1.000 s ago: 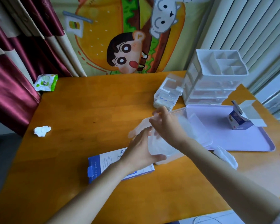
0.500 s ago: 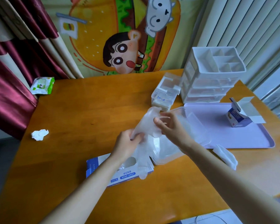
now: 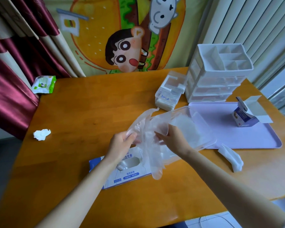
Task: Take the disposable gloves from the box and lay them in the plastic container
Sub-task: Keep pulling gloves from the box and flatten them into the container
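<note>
A crumpled white tissue [image 3: 41, 134] lies at the left of the orange wooden table [image 3: 82, 102], a green wet-wipe packet [image 3: 43, 84] at its far corner; a white drawer organiser [image 3: 217, 73] stands behind a lilac tray [image 3: 220, 129] bearing an opened small blue carton [image 3: 247, 115]

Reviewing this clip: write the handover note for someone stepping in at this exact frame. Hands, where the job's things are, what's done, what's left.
Left hand: pinching one edge of a clear disposable glove, held in the air.
Right hand: gripping the same glove from the other side.
Glove box: flat on the table near the person, opening up, more gloves showing.
Plastic container: just behind the hands, partly on the purple tray; some translucent material seems to lie inside.
Left: lay this glove in the container, then pull the next.
</note>
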`<state>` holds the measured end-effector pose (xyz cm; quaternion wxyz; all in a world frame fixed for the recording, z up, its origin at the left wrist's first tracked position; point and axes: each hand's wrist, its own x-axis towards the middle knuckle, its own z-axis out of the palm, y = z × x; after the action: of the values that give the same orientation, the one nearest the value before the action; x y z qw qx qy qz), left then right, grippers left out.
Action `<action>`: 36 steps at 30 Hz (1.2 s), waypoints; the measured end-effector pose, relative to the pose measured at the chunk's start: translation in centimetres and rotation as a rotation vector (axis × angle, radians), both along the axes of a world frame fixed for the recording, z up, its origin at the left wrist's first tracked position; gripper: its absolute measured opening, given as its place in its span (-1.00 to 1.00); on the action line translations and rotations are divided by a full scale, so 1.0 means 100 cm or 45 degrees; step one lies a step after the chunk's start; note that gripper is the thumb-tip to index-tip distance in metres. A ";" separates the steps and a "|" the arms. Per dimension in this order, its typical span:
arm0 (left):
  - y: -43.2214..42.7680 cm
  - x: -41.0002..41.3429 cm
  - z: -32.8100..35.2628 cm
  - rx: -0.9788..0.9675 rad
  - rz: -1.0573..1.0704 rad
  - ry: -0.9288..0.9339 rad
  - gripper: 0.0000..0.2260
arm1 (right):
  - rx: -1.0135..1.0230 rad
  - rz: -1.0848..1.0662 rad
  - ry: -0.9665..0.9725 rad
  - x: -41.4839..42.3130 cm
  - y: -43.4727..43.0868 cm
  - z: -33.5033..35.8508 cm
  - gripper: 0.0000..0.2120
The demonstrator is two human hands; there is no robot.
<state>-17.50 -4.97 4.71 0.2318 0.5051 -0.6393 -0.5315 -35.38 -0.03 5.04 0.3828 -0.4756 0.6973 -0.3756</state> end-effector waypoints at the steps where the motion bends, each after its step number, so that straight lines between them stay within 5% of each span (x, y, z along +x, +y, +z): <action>1: 0.000 0.002 -0.004 -0.039 0.017 -0.017 -0.82 | 0.003 0.002 0.013 0.001 0.000 -0.001 -0.85; 5: -0.004 0.012 -0.022 -0.332 0.022 -0.347 -0.89 | -0.019 -0.120 0.063 -0.004 -0.004 -0.001 -0.86; 11: 0.018 0.026 -0.045 -0.495 -0.442 -0.804 -0.90 | -0.009 -0.156 0.096 -0.014 0.000 -0.006 -0.77; 16: 0.023 0.026 -0.066 -0.398 -0.944 -1.161 -0.71 | 0.002 -0.118 0.141 -0.011 0.002 -0.013 -0.76; 21: 0.020 0.020 -0.062 -0.262 -1.279 -1.354 -0.28 | 0.015 -0.062 0.159 -0.007 0.000 -0.010 -0.82; 25: 0.018 0.019 -0.063 -0.287 -1.156 -1.309 -0.49 | 0.016 -0.021 0.175 -0.008 -0.003 -0.004 -0.78; 30: 0.000 0.020 -0.036 -0.140 -1.088 -1.179 -0.41 | 0.024 0.003 0.266 -0.016 -0.005 0.006 -0.79; 36: -0.005 -0.016 0.031 -0.158 -0.459 -0.290 -0.34 | -0.048 0.033 0.535 -0.005 0.002 0.014 -0.66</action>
<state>-19.05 -5.46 7.85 0.0900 0.4240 -0.7728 -0.4636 -35.88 0.15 6.46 0.2247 -0.5596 0.7484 -0.2762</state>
